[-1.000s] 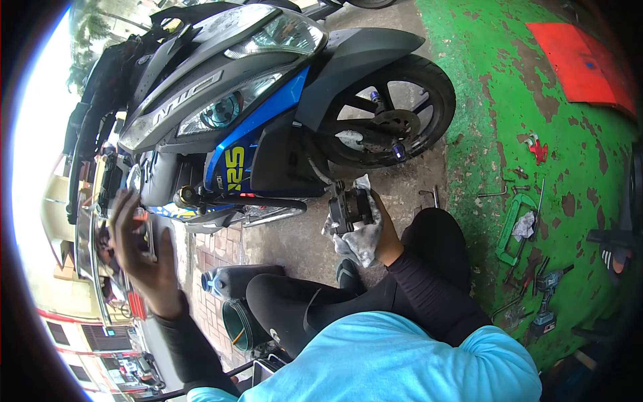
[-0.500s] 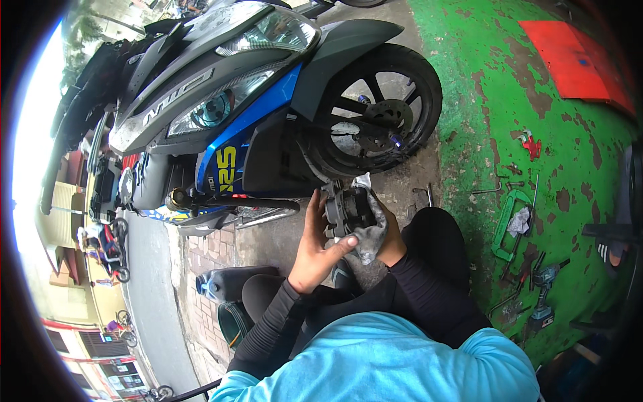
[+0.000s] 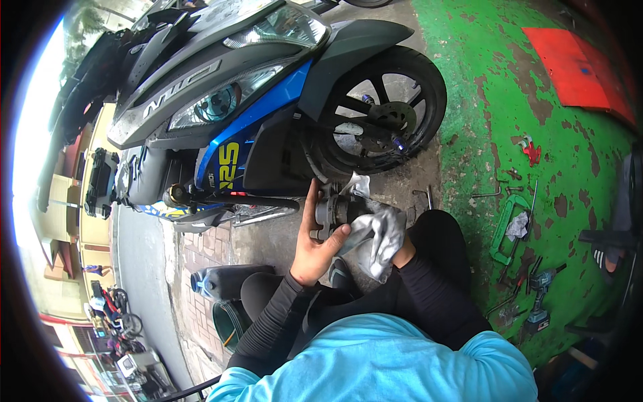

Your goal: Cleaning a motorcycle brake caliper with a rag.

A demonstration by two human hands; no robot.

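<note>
In my left hand (image 3: 311, 253) I hold a dark metal brake caliper (image 3: 328, 214), fingers along its far side and thumb on the near side. A grey-stained white rag (image 3: 379, 241) is bunched in my right hand (image 3: 404, 253) against the caliper's right side. The cloth hides most of that hand's fingers. Just beyond my hands is the front wheel (image 3: 439, 100) of a grey and blue scooter (image 3: 258, 141), with its brake disc (image 3: 395, 115) showing.
On the green floor to the right lie a cordless drill (image 3: 538, 305), a green hacksaw-like frame (image 3: 501, 231), a crumpled white wad (image 3: 518, 226), a red tool (image 3: 531, 153) and a red panel (image 3: 562, 63). A dark jug (image 3: 231, 283) and bucket (image 3: 221, 325) stand to my left.
The rag has spread out and moved over my right hand, now covering its fingers. My left hand still grips the caliper, which has shifted slightly left and turned.
</note>
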